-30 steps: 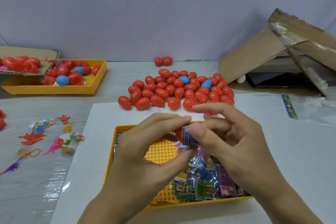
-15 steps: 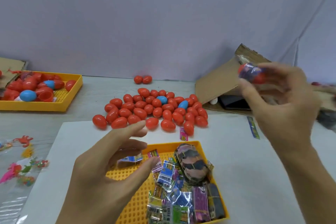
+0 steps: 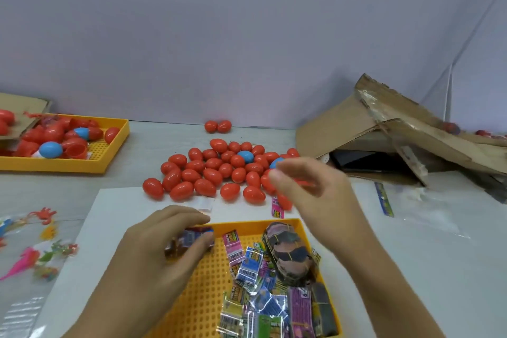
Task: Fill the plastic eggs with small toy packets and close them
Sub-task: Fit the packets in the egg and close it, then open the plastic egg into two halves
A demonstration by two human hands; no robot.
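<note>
Head view: a toy packet is held pinched in the curled fingers of the left hand at lower centre, while the right hand, fingers loosely apart and apparently empty, is found nearer the closed eggs above it.

We are at a small hand-packing workstation, not a home room: a plain tabletop set against a bare pale wall. At twelve o'clock lies a heap of plastic eggs, at ten o'clock a yellow tray of more, at six o'clock a tray of toy packets, at two o'clock torn cardboard.
</note>
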